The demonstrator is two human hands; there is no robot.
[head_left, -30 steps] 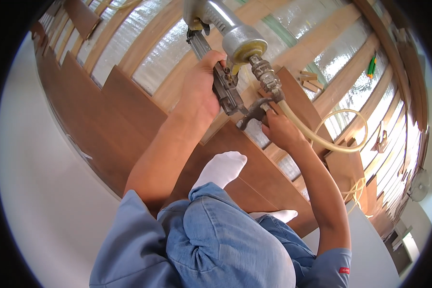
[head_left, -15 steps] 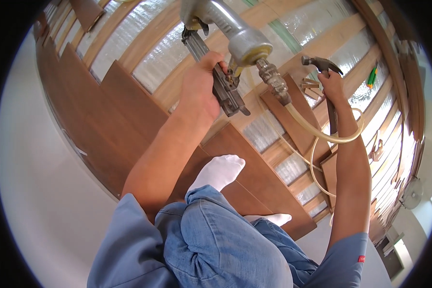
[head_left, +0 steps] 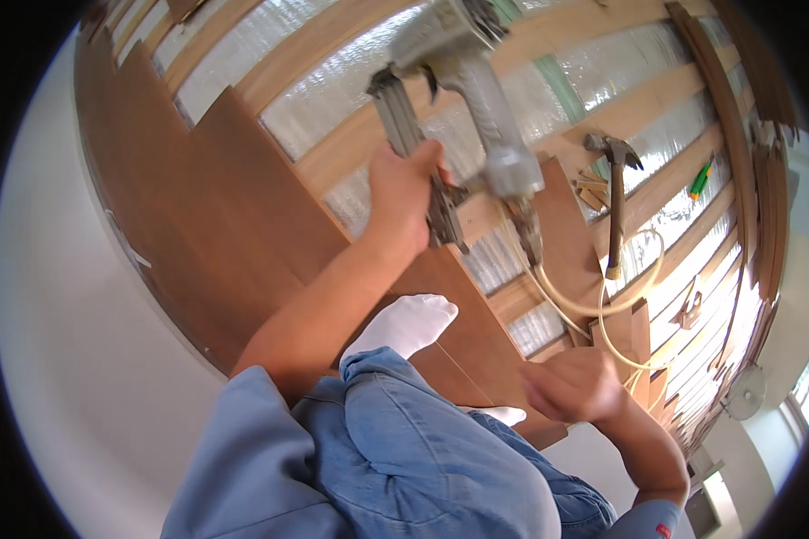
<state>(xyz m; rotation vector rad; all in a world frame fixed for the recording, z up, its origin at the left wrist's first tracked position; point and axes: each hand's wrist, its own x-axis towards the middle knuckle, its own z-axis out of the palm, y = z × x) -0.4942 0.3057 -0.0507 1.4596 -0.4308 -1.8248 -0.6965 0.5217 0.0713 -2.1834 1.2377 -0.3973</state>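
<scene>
Head cam: hands well apart; L hand [head_left: 404, 196] clamped round the magazine of a nail gun [head_left: 496, 112], held up over wooden joists [head_left: 319, 52] & brown floorboards [head_left: 198, 189], w/ hose [head_left: 602, 313] attached. R hand [head_left: 577, 384] curled & blurred nr the R knee, can't tell if holding anything. Hammer [head_left: 617, 202] lies beyond it, past the hose.

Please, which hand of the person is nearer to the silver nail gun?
The left hand: it is closed around the magazine of the nail gun. The right hand is apart from it, lower and to the right in the picture.
</scene>
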